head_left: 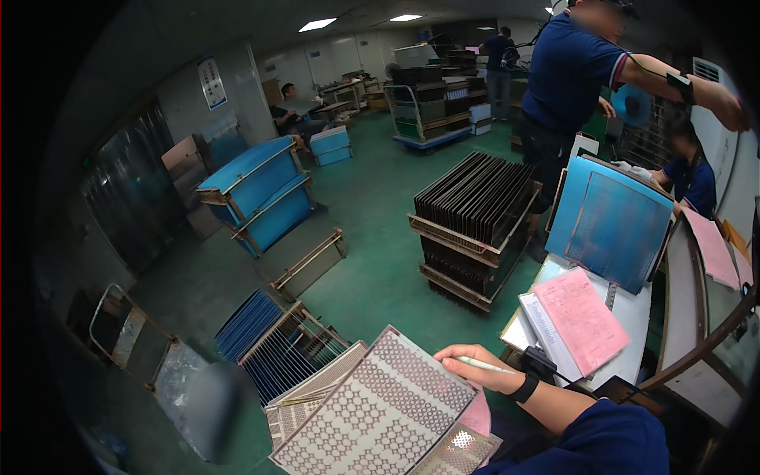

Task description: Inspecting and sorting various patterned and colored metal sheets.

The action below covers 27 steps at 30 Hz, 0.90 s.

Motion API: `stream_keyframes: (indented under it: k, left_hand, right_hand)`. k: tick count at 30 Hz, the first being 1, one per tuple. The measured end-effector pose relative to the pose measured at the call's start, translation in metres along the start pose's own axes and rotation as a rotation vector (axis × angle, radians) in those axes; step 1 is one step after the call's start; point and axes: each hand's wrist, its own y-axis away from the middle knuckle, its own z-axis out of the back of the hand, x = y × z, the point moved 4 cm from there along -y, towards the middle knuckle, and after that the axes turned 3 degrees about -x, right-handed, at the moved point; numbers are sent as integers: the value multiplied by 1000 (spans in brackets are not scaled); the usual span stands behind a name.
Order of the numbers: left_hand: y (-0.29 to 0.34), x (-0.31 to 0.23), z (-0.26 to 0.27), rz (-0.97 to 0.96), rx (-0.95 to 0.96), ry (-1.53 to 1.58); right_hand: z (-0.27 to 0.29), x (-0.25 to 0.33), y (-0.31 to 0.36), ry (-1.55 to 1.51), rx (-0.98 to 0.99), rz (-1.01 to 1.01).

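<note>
A patterned flat panel (pixel 380 404), pale with rows of brown ring-like shapes, lies tilted in front of me at the bottom of the head view. My right hand (pixel 479 368) is closed at its upper right edge, with a slim white-and-green pen (pixel 484 365) held in the fingers. It cannot be told how firmly the fingers also grip the panel. Beneath it show a smaller patterned piece (pixel 459 451), a bit of pink paper (pixel 477 413) and more patterned panels (pixel 317 385) to the left. My left hand is out of sight.
A rack of blue-edged panels (pixel 257 324) stands left of the panel. Pink paper (pixel 582 321) lies on a white table (pixel 633 317) at right, near a blue panel (pixel 609 222). Racks of dark boards (pixel 475 198) stand ahead. A co-worker (pixel 566 79) reaches rightward close by.
</note>
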Motion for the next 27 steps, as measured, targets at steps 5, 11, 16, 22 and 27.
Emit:
stream_keyframes:
  k: [5, 11, 16, 22, 27]
  left_hand:
    - [-11, 1, 10, 15, 9, 86]
    - [-16, 1, 17, -53, -60, 52]
    - [-35, 4, 44, -200, -156, -124]
    - [-42, -18, 26, -236, 38, 164]
    - [-71, 10, 64, -325, -5, -249]
  right_hand:
    - [-7, -10, -1, 24, 16, -1]
    - [-12, -12, -7, 57, 30, 23]
    - [-22, -5, -13, 159, 34, 114]
    - [-27, -7, -16, 5, 0, 323]
    - [-37, -11, -9, -565, 18, -12]
